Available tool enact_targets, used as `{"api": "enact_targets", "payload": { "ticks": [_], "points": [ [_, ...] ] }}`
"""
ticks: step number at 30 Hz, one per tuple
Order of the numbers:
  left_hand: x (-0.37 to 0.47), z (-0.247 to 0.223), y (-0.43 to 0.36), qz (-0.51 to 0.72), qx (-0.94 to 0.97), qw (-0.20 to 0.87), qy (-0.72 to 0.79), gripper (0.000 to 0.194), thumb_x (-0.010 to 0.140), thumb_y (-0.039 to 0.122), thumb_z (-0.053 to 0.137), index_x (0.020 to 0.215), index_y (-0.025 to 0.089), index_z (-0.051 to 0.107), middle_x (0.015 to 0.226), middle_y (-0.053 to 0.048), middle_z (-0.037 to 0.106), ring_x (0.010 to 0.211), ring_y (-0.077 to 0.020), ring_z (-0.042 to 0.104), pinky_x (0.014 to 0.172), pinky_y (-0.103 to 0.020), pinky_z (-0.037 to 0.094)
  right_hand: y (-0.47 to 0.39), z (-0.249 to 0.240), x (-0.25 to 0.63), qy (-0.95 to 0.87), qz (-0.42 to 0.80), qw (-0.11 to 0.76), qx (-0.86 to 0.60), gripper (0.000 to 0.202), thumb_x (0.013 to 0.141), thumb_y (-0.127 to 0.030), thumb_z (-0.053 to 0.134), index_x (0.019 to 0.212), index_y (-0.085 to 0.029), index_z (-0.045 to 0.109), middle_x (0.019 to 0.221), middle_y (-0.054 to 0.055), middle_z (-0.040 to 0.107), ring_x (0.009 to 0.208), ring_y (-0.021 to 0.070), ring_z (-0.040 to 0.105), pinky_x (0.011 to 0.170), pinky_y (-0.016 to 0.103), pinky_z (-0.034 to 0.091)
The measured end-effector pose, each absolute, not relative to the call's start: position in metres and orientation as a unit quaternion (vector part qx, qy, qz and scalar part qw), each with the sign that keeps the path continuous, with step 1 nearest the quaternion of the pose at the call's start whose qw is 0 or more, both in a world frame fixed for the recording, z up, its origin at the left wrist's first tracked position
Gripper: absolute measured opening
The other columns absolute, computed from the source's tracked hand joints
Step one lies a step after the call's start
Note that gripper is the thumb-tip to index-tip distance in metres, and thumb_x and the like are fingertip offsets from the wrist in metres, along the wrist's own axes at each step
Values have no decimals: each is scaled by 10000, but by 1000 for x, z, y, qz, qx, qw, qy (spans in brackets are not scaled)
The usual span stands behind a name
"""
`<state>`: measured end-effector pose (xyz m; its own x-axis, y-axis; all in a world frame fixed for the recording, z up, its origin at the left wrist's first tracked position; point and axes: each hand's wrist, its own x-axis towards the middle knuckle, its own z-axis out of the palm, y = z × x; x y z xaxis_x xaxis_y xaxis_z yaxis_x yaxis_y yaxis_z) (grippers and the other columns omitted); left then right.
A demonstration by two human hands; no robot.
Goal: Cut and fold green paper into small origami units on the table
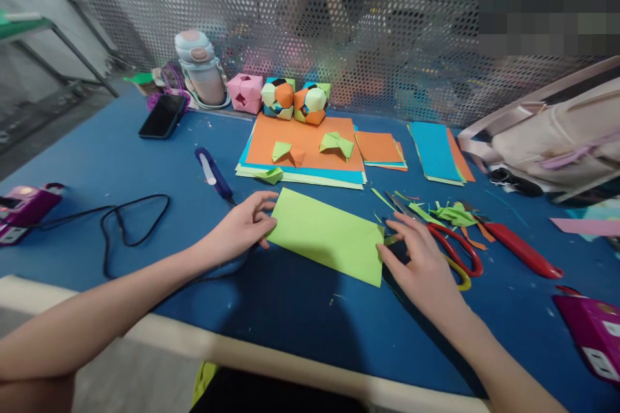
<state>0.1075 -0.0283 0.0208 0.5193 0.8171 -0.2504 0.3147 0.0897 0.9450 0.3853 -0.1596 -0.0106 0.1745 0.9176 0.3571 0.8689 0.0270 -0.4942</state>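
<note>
A rectangular sheet of light green paper (327, 235) lies slantwise before me, low over the blue table. My left hand (249, 222) grips its left end, thumb at the edge and fingers curled. At the right end, the thumb and fingertips of my right hand (419, 258) hold the short edge. Partly behind my right hand are scissors (477, 258) with red handles, and a yellow handle (460, 274) shows beside them. Green paper scraps (455, 214) and a red-handled cutter (526, 250) lie to the right. A blue-handled tool (213, 173) sits beyond my left hand.
Behind the sheet, stacked orange paper (300, 132) carries folded green pieces (336, 144). Folded paper balls (278, 98), a pink paper cube (245, 93) and a bottle (201, 71) line the back. A phone (165, 116) lies left, a bag (566, 122) right.
</note>
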Motion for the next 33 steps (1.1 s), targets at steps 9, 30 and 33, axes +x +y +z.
{"api": "enact_targets", "payload": {
  "ticks": [9,30,33],
  "points": [
    [105,21,-26,143,772,418,457,443,825,272,472,1256,171,466,770,-3,601,502,-91,522,511,-222,448,-167,3,350,-869,-31,198,-452,168,881,-131,513,1010,-127,621,949,114,674,809,202,588,690,343,457],
    [111,13,-33,150,653,581,461,476,764,153,487,1220,200,357,814,54,469,370,-63,558,361,-192,426,-165,8,359,-856,-32,199,-476,150,889,-143,509,954,-129,643,960,126,676,864,214,599,744,360,473],
    [109,16,-36,151,701,522,461,486,762,170,504,1229,201,372,877,28,504,388,-37,528,403,-196,440,-158,12,361,-861,-43,186,-472,153,891,-155,505,960,-127,639,988,133,674,890,227,602,756,371,481]
  ]
}}
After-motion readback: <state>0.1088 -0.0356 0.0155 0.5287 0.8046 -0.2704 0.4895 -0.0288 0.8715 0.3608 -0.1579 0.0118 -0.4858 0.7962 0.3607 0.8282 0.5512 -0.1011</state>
